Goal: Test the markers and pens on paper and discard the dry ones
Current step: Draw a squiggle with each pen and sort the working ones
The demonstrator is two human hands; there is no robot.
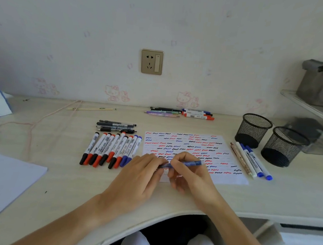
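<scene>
**Two hands on one blue pen above the test sheet**

Both of my hands meet at the middle of the frame, just below centre. My left hand (143, 171) has its fingers curled round the left end of a blue pen (184, 163), and my right hand (187, 170) pinches the same pen nearer its middle, thumb and fingers wrapped over the barrel. The pen lies nearly level, tilted slightly up to the right, over the lower left part of the paper (227, 178). Whether its tip touches the sheet I cannot tell; my fingers cover that end.

The paper sits at centre right of the frame, filled with rows of short red, blue and black squiggles. To its left lies a fanned row of markers (112, 149) with black, red and blue caps pointing toward me, side by side and touching. Just above them is a small stack of dark pens (116, 127) lying crosswise. At the right edge of the paper, four more pens and markers (250, 161) lie close together on a slant. Further right stand two black mesh cups (269, 138), upright and next to each other. Near the wall, above the paper, another cluster of pens and markers (180, 113) lies flat.

On the wall at upper centre is a socket (152, 62). A pale sheet (3, 185) lies at the lower left on the desk (65, 182).
</scene>
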